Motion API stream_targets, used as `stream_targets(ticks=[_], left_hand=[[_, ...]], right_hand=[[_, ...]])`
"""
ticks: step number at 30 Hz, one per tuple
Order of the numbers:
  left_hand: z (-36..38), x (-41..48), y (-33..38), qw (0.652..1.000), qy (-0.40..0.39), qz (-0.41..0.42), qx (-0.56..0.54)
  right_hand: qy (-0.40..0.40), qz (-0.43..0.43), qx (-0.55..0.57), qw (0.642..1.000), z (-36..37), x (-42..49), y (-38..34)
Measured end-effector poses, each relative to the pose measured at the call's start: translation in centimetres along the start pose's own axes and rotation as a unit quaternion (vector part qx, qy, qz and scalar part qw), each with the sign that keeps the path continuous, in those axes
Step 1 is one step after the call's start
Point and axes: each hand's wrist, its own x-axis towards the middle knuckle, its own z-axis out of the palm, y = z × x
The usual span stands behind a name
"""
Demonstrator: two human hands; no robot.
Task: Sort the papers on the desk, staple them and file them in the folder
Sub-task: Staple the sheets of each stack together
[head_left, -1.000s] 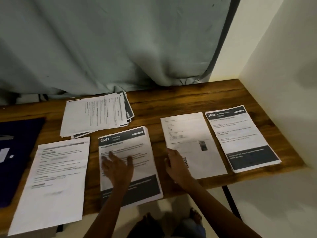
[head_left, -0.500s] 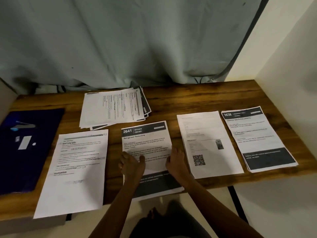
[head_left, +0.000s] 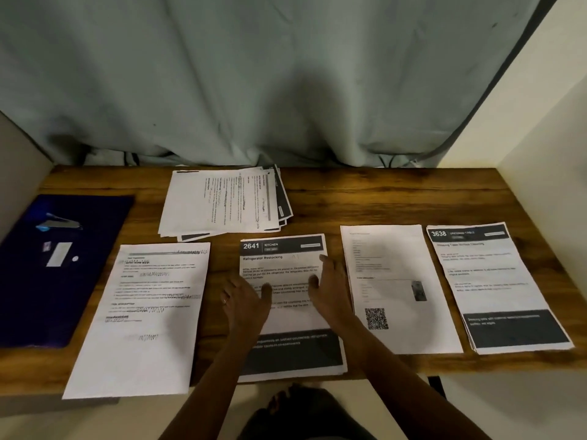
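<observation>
The white sheet headed 2641 lies at the wooden desk's near edge. The right hand has left the QR-code sheet to join the left hand on it, fingers straight and flat, probably squaring it for stapling.

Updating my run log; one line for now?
sorting | left hand on 2641 sheet | right hand at its right edge | stapler on folder
</observation>
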Motion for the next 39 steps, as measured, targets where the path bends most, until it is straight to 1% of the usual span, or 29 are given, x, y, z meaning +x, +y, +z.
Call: stream_targets(ticks=[2, 4, 8, 10, 12, 13, 16, 18, 20, 23, 25, 27, 30, 32, 34, 36, 39], left_hand=[[-0.7, 1.6, 0.4, 1.000, 0.005, 0.017, -0.015], [-1.6, 3.1, 0.5, 0.999, 0.010, 0.042, -0.020], [-2.5, 7.3, -0.3, 0.992, 0.016, 0.122, -0.026], [-2.9, 9.8, -0.5, 0.987, -0.006, 0.157, 0.022], [-3.4, 11.8, -0.5, 0.980, -0.043, 0.164, 0.100], [-3.5, 12.2, -0.6, 0.978, -0.056, 0.161, 0.118], [-4.4, 13.9, -0.6, 0.977, -0.089, 0.141, 0.136], [-4.6, 14.8, -0.9, 0.970, -0.110, 0.151, 0.156], [-5.0, 15.6, -1.1, 0.962, -0.111, 0.169, 0.184], [-4.9, 16.4, -1.4, 0.954, -0.094, 0.204, 0.200], [-4.9, 17.0, -1.6, 0.953, -0.092, 0.217, 0.193], [-5.0, 17.3, -1.8, 0.951, -0.093, 0.223, 0.191], [-5.7, 17.6, -1.9, 0.951, -0.098, 0.237, 0.172], [-6.7, 17.8, -1.5, 0.952, -0.093, 0.261, 0.131], [-8.4, 18.0, -0.7, 0.960, -0.080, 0.261, 0.066], [-10.4, 18.4, 0.5, 0.964, -0.059, 0.261, 0.014], [-13.5, 19.4, 2.6, 0.963, -0.005, 0.270, -0.018]], right_hand=[[-0.035, 0.053, 0.070, 0.996, -0.5, 2.8, -1.8], [-0.062, 0.104, 0.091, 0.988, -0.6, 5.7, -3.6], [-0.078, 0.185, 0.200, 0.959, 0.4, 10.0, -7.1], [-0.079, 0.229, 0.258, 0.935, 1.5, 11.8, -8.5], [-0.083, 0.270, 0.299, 0.912, 2.7, 13.3, -9.3], [-0.081, 0.282, 0.308, 0.905, 3.1, 13.8, -9.7], [-0.061, 0.300, 0.308, 0.901, 4.2, 15.2, -10.8], [-0.065, 0.304, 0.319, 0.895, 5.1, 16.4, -10.8], [-0.062, 0.316, 0.341, 0.883, 6.2, 17.7, -10.4], [-0.056, 0.345, 0.382, 0.856, 5.6, 17.2, -12.1], [-0.057, 0.341, 0.402, 0.848, 6.1, 17.0, -12.6], [-0.047, 0.329, 0.406, 0.851, 6.9, 16.7, -12.8], [0.001, 0.303, 0.406, 0.862, 7.9, 16.4, -13.2], [0.041, 0.286, 0.404, 0.868, 7.4, 16.1, -13.7], [0.074, 0.266, 0.414, 0.867, 6.3, 15.5, -13.9], [0.098, 0.247, 0.439, 0.858, 4.7, 14.6, -13.7], [0.129, 0.220, 0.460, 0.851, 2.0, 13.1, -12.9]])
